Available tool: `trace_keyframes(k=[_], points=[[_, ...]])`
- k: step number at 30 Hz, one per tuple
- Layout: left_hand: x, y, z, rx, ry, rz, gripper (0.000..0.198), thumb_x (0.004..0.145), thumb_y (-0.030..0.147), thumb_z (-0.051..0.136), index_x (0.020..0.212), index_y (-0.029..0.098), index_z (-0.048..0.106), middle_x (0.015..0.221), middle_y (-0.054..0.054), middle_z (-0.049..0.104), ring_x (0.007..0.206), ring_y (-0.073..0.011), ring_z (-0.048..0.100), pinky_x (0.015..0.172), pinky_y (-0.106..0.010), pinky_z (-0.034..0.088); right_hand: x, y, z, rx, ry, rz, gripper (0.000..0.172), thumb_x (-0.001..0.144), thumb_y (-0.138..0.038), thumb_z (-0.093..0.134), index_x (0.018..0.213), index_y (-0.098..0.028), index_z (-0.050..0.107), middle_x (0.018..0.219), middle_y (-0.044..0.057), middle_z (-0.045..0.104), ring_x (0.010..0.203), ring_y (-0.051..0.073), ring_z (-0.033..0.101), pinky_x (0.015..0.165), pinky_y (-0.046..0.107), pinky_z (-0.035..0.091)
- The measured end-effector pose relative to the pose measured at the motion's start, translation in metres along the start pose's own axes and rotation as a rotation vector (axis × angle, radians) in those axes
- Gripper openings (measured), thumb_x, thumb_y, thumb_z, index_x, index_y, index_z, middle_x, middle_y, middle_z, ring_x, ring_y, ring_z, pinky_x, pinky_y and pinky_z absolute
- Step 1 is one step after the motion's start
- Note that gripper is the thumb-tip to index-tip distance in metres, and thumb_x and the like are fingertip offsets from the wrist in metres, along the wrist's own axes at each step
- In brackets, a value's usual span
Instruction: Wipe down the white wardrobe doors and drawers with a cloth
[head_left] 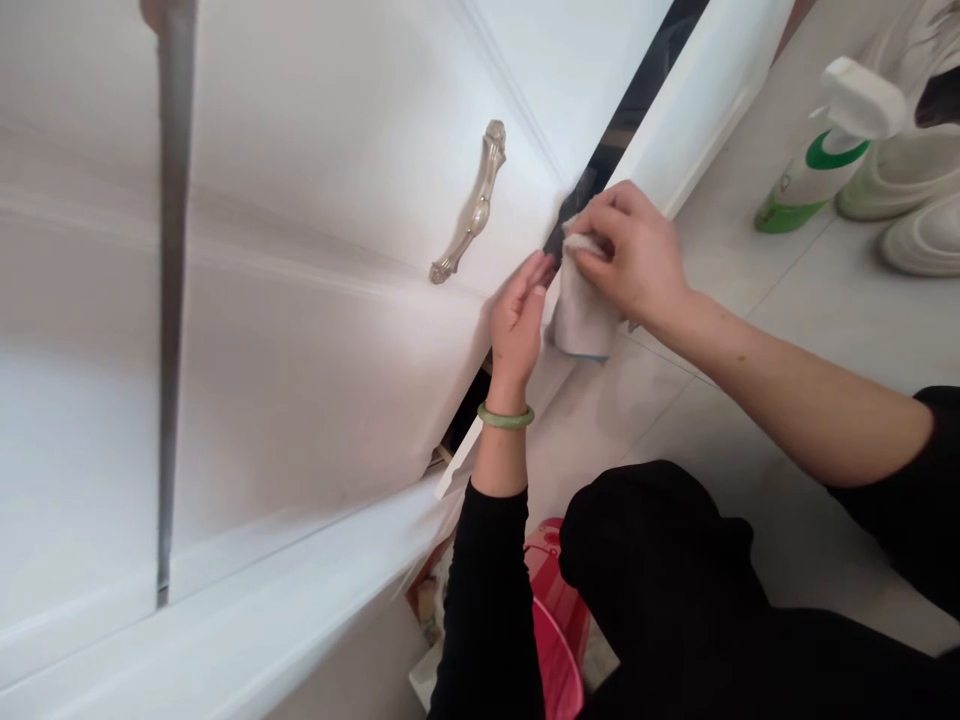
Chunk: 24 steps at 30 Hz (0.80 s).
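Note:
A light-coloured cloth [583, 310] hangs from my right hand [637, 250], whose fingers pinch its upper part. The cloth lies against the white frame beside the dark gap of the cabinet. My left hand [519, 310], with a green bangle [505, 416] on the wrist, rests at the edge of the white cabinet door [360, 180]. Its fingers are stretched out towards the gap, close to the cloth, and the fingertips are partly hidden. The door stands slightly ajar and bears an ornate metal handle [472, 210], which neither hand touches.
A white and green spray bottle [817, 165] stands on the tiled floor [720, 320] at the right, near pale shoes [900, 175]. Below my left arm is a pink-red bucket [555, 650]. Another white door panel [75, 350] is at the left.

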<state>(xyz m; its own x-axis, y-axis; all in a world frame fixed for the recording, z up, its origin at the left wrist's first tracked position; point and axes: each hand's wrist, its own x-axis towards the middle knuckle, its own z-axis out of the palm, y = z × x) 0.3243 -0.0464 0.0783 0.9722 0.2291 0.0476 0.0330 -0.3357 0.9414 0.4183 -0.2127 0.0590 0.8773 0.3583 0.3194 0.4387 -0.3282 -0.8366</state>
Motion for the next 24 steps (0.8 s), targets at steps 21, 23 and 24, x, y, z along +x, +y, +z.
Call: trace_keyframes(k=[21, 23, 24], points=[[0.014, 0.012, 0.028, 0.315, 0.141, -0.166, 0.012, 0.100, 0.036, 0.073, 0.097, 0.026, 0.069, 0.099, -0.001, 0.080, 0.099, -0.0211, 0.074, 0.095, -0.035, 0.058, 0.007, -0.005, -0.021, 0.089, -0.196, 0.001, 0.021, 0.094, -0.037, 0.063, 0.109, -0.027, 0.072, 0.133, 0.009, 0.068, 0.096, 0.027, 0.068, 0.080, 0.043, 0.057], [0.015, 0.012, 0.032, 0.364, 0.204, -0.176, 0.019, 0.103, 0.042, 0.072, 0.092, 0.026, 0.068, 0.097, -0.001, 0.079, 0.108, -0.0234, 0.073, 0.101, -0.037, 0.056, 0.006, -0.004, -0.020, 0.069, -0.164, -0.002, 0.021, 0.096, -0.038, 0.061, 0.113, -0.028, 0.071, 0.134, 0.009, 0.068, 0.103, 0.029, 0.068, 0.081, 0.044, 0.057], [0.014, 0.012, 0.032, 0.375, 0.224, -0.180, 0.022, 0.103, 0.044, 0.071, 0.090, 0.026, 0.068, 0.096, -0.001, 0.078, 0.112, -0.0240, 0.072, 0.103, -0.037, 0.055, 0.005, -0.004, -0.020, 0.060, -0.147, -0.001, 0.022, 0.097, -0.038, 0.060, 0.114, -0.029, 0.070, 0.135, 0.009, 0.068, 0.106, 0.030, 0.068, 0.081, 0.044, 0.058]])
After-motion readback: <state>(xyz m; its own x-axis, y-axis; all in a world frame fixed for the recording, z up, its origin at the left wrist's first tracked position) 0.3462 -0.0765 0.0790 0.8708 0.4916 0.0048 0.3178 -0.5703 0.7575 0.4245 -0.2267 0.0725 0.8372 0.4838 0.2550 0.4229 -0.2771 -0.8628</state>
